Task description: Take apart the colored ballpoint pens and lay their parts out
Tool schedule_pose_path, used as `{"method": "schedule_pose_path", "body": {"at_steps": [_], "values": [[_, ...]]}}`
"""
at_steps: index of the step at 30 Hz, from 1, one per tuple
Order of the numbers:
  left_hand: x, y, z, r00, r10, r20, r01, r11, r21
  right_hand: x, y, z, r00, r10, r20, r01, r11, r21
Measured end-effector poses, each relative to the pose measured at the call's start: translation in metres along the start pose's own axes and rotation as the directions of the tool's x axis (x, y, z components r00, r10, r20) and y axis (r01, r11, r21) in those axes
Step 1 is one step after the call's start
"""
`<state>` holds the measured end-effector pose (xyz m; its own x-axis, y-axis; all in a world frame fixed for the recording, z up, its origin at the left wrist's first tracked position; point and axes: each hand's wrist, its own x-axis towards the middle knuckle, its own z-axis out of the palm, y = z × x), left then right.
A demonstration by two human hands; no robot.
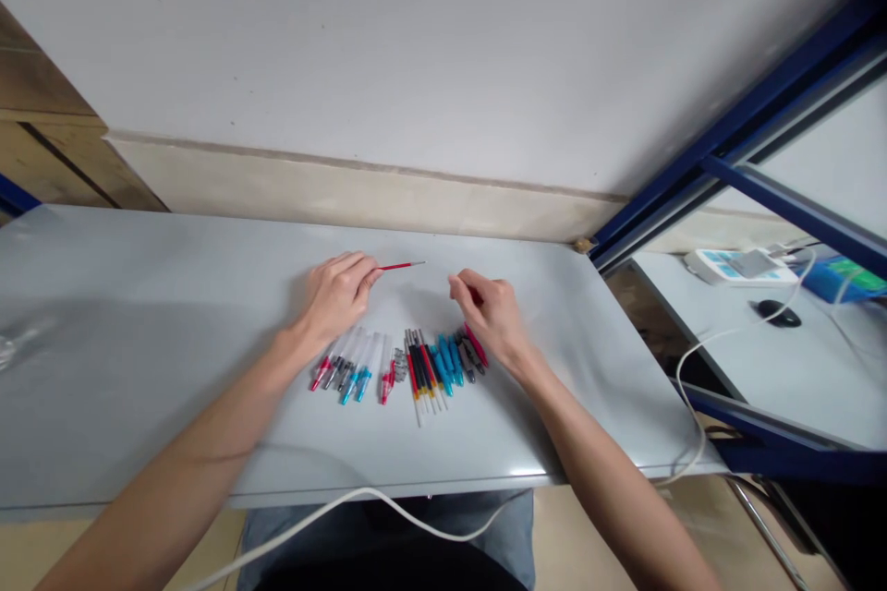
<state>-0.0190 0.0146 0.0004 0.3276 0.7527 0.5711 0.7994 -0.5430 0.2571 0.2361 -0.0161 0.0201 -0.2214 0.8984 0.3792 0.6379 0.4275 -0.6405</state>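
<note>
My left hand pinches a thin red pen refill, its metal tip pointing right above the table. To its right, my right hand is closed, thumb and forefinger together; what they hold, if anything, is too small to make out. Below the hands lie clear pen barrels with pink, dark and blue ends. Beside them are a cluster of small clear and grey parts, several red and dark refills, blue grips, dark grips and pink grips partly under my right hand.
The grey table meets a wall at the back. Clear plastic lies at the far left edge. A white cable crosses the front. Right of a blue metal frame are a power strip and a black mouse.
</note>
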Motion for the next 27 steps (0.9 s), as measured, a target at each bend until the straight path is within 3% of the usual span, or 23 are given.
{"method": "schedule_pose_path", "body": {"at_steps": [2, 5, 8, 11, 16, 19, 22, 27], "values": [[0.0, 0.0, 0.0, 1.0, -0.01, 0.014, 0.01, 1.0, -0.005, 0.0, -0.003, 0.003, 0.99, -0.068, 0.123, 0.061, 0.996, 0.061], [0.0, 0.001, 0.0, 0.999, -0.025, 0.035, 0.026, 1.0, -0.015, -0.003, -0.009, 0.007, 0.935, -0.175, 0.307, 0.132, 0.979, 0.157], [0.0, 0.001, 0.001, 0.998, -0.033, 0.053, 0.034, 0.999, -0.027, -0.01, -0.02, 0.014, 0.89, -0.165, 0.425, 0.103, 0.981, 0.166], [0.0, 0.002, 0.001, 0.998, -0.025, 0.066, 0.028, 0.999, -0.036, -0.016, -0.029, 0.021, 0.863, -0.144, 0.485, 0.074, 0.984, 0.162], [0.0, 0.003, 0.001, 0.997, -0.027, 0.069, 0.029, 0.999, -0.031, -0.013, -0.03, 0.024, 0.821, -0.254, 0.512, 0.113, 0.95, 0.292], [0.0, 0.003, 0.001, 0.997, -0.027, 0.07, 0.029, 0.999, -0.031, -0.011, -0.025, 0.019, 0.804, -0.232, 0.547, 0.037, 0.938, 0.344], [0.0, 0.002, 0.002, 0.997, -0.027, 0.068, 0.029, 0.999, -0.034, -0.01, -0.024, 0.013, 0.758, -0.224, 0.612, -0.026, 0.928, 0.372], [0.0, 0.0, 0.003, 0.998, -0.008, 0.063, 0.011, 0.998, -0.055, -0.012, -0.03, 0.01, 0.714, -0.248, 0.655, 0.049, 0.951, 0.306]]}}
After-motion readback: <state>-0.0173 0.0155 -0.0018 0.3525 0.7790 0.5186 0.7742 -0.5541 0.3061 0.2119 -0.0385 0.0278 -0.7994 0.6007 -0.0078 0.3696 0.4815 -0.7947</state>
